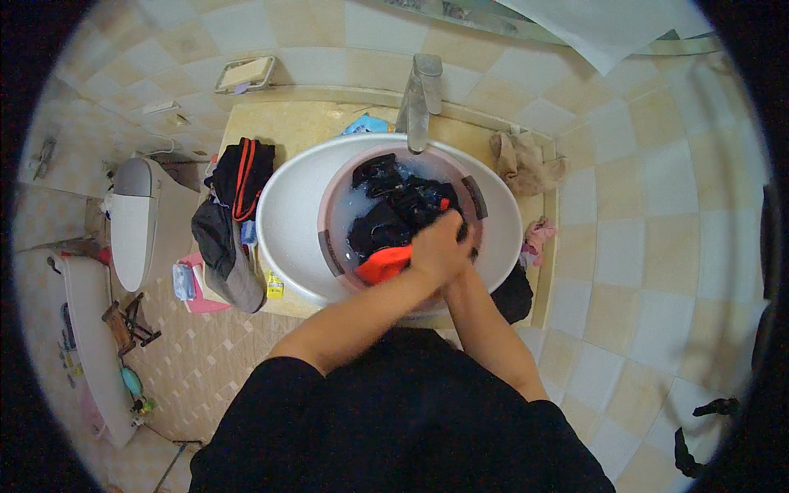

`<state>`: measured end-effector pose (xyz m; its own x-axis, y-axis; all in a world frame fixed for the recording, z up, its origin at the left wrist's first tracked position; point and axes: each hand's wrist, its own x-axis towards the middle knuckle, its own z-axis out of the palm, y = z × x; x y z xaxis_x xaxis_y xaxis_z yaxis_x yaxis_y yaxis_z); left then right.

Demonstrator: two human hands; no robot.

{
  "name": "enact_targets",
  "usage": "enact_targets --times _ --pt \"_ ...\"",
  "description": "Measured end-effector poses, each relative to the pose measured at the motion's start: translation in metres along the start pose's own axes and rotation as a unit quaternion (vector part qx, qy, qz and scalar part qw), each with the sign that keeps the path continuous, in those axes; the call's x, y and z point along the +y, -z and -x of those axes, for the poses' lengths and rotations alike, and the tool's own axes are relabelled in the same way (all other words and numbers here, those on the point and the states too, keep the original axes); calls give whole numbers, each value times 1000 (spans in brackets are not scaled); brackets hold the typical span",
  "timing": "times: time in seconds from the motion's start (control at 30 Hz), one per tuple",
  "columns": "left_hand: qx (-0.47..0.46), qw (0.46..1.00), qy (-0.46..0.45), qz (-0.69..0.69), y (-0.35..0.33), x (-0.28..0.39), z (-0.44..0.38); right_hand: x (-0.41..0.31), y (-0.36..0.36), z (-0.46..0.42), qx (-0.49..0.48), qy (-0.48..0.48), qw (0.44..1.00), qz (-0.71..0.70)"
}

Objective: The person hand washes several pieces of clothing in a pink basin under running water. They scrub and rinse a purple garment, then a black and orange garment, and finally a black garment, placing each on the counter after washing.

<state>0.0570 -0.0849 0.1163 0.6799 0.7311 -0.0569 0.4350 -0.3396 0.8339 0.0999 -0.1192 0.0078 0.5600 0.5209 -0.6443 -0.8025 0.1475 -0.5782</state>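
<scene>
A round pink plastic washbasin (325, 212) with brown handle patches sits inside a white oval sink (290, 215). Black wet clothes (376, 228) lie in its cloudy, sudsy water, with a bright orange-red piece of fabric (383, 265) at the near side. My left hand (436, 245) is closed on bunched dark cloth over the basin's right part, next to the orange-red fabric. Pressed against it is my right hand (466, 252), partly covered by the left and closed around the same cloth. Both hands look slightly blurred. A grey metal faucet (418, 105) stands behind the basin.
Dark clothes with orange stripes (246, 175) and a grey-black garment (228, 259) lie left on the counter (296, 117). A brown cloth (527, 163), a pink cloth (540, 234) and a black cloth (515, 293) lie right. A soap rack (245, 75) hangs on the tiled wall. A toilet (135, 228) stands left.
</scene>
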Motion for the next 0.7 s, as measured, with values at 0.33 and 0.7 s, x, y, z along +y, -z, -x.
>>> enact_targets --times 0.33,0.7 --pt "114 986 -23 -117 118 -102 -46 -140 -4 52 112 240 893 365" --pt "-152 940 -123 -280 91 -123 -16 -63 -11 23 -70 317 502 801"
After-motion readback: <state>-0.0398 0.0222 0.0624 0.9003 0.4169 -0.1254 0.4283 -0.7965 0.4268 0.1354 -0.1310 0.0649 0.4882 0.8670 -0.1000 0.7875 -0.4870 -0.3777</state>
